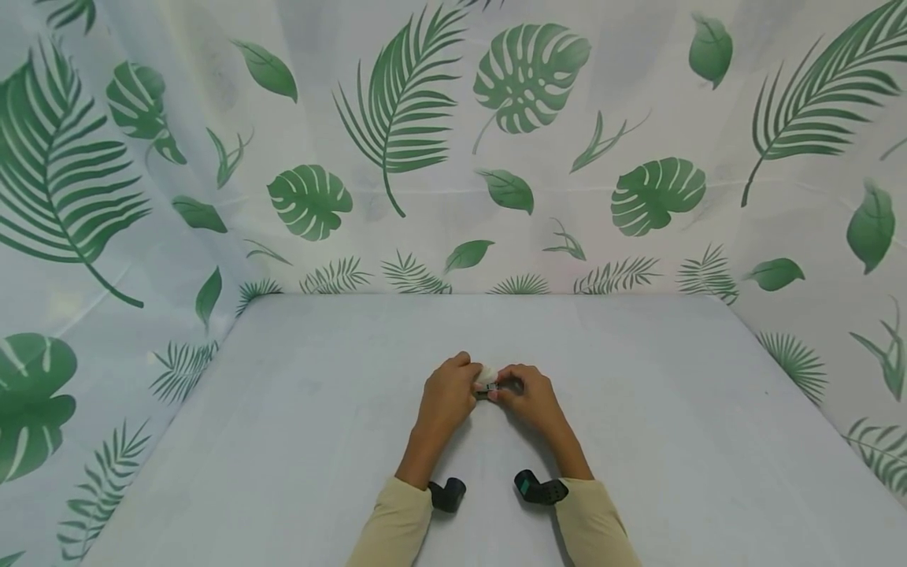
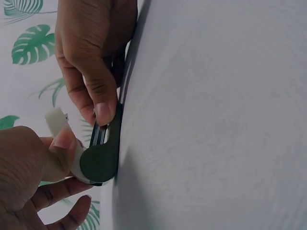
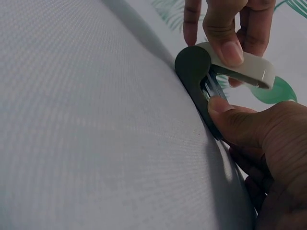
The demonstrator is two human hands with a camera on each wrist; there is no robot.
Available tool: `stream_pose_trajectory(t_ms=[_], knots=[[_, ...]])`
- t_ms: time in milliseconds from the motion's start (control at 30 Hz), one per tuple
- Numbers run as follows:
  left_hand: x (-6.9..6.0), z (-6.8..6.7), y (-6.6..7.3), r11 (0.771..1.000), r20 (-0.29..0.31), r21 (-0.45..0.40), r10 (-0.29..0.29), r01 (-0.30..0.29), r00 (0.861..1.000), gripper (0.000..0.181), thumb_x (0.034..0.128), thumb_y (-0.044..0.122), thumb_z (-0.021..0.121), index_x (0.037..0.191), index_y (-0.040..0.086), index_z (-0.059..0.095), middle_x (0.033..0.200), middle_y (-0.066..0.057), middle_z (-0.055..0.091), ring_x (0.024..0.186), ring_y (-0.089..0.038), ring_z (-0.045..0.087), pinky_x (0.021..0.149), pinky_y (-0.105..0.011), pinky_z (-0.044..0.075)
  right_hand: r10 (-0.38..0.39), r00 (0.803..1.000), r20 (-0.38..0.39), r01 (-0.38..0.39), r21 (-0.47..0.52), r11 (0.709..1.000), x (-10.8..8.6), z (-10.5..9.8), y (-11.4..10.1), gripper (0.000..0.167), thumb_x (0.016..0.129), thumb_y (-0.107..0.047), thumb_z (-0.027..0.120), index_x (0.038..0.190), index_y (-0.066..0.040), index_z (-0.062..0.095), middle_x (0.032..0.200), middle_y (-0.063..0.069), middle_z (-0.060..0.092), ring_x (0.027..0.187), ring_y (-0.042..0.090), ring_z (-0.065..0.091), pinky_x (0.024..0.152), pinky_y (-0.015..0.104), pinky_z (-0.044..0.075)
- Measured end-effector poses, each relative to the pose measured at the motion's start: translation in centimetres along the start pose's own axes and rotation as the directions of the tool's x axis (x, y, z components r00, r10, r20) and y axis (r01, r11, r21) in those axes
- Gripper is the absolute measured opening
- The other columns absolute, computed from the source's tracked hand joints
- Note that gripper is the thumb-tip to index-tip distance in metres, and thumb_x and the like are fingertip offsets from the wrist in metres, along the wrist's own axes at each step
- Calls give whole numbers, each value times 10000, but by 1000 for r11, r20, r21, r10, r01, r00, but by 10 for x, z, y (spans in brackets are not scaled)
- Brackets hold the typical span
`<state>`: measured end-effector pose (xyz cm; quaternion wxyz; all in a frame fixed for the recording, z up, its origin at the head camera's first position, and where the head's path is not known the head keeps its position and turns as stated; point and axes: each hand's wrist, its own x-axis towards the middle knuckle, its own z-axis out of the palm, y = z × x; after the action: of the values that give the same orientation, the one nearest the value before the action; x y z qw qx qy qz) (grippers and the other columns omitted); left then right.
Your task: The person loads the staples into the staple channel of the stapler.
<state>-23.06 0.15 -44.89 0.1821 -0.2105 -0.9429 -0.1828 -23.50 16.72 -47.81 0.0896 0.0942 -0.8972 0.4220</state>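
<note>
A small stapler (image 1: 486, 376) with a white top arm (image 3: 259, 72) and a dark green base (image 2: 100, 163) lies against the table, its arm swung up from the round hinge end. A shiny metal rail (image 2: 100, 136) shows between the two parts. My left hand (image 1: 449, 392) pinches the white arm near the hinge between thumb and fingers. At the far end of the base, my right hand (image 1: 527, 398) pinches with its thumb over the rail. Whether a staple strip sits under those fingertips is hidden.
A white-covered table (image 1: 319, 378) extends around both hands. Behind it and at both sides hangs a white curtain (image 1: 439, 228) with green leaf prints. Black wrist cameras (image 1: 448, 494) are strapped beside the beige sleeves (image 1: 397, 520).
</note>
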Motion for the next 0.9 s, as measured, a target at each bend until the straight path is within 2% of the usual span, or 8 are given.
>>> stream_pose_trajectory(t_ms=[167, 267, 333, 433, 500, 600, 700, 900], knots=[[-2, 2, 0, 999, 20, -35, -14, 15, 1000, 244, 853, 193, 743, 1086, 122, 757, 908, -12, 622, 791, -140, 595, 673, -244, 516, 2, 1000, 8, -2, -8, 1000, 1, 1, 1, 218, 772, -82, 812, 953, -35, 700, 1017, 124, 705, 1070, 325, 612, 957, 520, 450], [-3, 3, -3, 987, 62, -151, -53, 62, 997, 253, 890, 165, 701, 1134, 109, 740, 937, -39, 642, 819, -156, 624, 674, -255, 521, -1, 999, 33, 2, -13, 1000, 1, 1, 2, 235, 787, -111, 806, 979, -30, 697, 1041, 127, 702, 1098, 333, 602, 979, 525, 437], [-5, 4, -7, 957, 106, -269, -81, 107, 991, 275, 917, 148, 664, 1181, 87, 712, 990, -67, 667, 888, -189, 648, 737, -291, 539, -3, 998, 69, 3, -3, 1000, 1, 0, 4, 259, 824, -168, 784, 1026, -31, 698, 1087, 129, 696, 1140, 337, 583, 1007, 532, 418], [-8, 6, -11, 891, 150, -416, -133, 184, 980, 302, 928, 140, 645, 1216, 55, 683, 1074, -116, 684, 1003, -247, 654, 852, -375, 534, -5, 993, 119, 3, 23, 1000, 2, -3, 4, 304, 912, -260, 696, 1111, -30, 690, 1149, 132, 686, 1187, 337, 568, 1038, 533, 401], [-10, 7, -13, 850, 158, -477, -167, 224, 973, 308, 919, 142, 658, 1210, 41, 676, 1115, -132, 685, 1059, -265, 646, 909, -411, 515, 4, 993, 119, -9, 41, 999, 3, -4, 3, 350, 968, -304, 613, 1147, -12, 682, 1168, 148, 682, 1186, 342, 577, 1034, 533, 409], [-12, 8, -14, 823, 147, -509, -205, 252, 968, 267, 901, 141, 687, 1150, 45, 683, 1114, -123, 689, 1055, -252, 649, 909, -412, 508, 30, 998, 62, -32, 35, 999, 4, -1, 1, 363, 1007, -310, 542, 1123, -1, 693, 1128, 156, 696, 1131, 336, 607, 991, 523, 439], [-11, 7, -16, 819, 135, -514, -216, 255, 967, 220, 886, 127, 707, 1089, 44, 688, 1089, -109, 699, 1035, -239, 657, 899, -405, 510, 36, 999, 6, -36, 43, 998, 5, 3, 1, 325, 1002, -282, 555, 1074, -6, 711, 1086, 151, 709, 1086, 327, 621, 957, 518, 451], [-12, 7, -16, 811, 134, -523, -225, 262, 965, 183, 861, 103, 731, 1029, 41, 694, 1050, -111, 710, 1002, -242, 663, 879, -410, 511, -18, 1000, -19, 19, 43, 999, 4, 6, 0, 245, 987, -218, 582, 1021, -24, 728, 1040, 140, 725, 1054, 336, 635, 936, 528, 454]])
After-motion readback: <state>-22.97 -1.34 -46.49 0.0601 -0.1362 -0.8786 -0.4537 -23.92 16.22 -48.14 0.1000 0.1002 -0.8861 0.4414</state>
